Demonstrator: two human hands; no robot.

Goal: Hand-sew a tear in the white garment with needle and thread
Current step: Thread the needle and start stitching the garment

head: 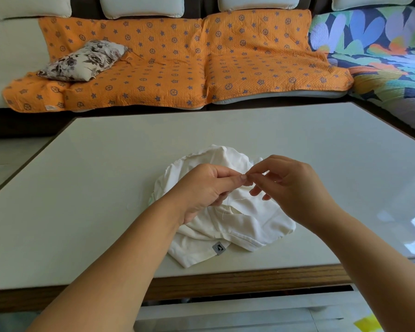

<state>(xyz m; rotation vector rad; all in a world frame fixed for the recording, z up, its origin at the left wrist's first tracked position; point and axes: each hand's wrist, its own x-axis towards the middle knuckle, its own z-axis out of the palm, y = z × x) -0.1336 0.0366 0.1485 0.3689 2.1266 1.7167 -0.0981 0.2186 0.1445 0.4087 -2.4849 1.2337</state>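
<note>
Garment crumpled on table, left hand and right hand touching fingertips above it, both seemingly pinching thread (needle too small to see).

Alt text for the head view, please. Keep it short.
Two hands meet over a crumpled white garment on a pale table, the left hand and right hand each pinching a fine thread that trails down to the cloth. Behind is a sofa with an orange cover and a floral pillow.
</note>
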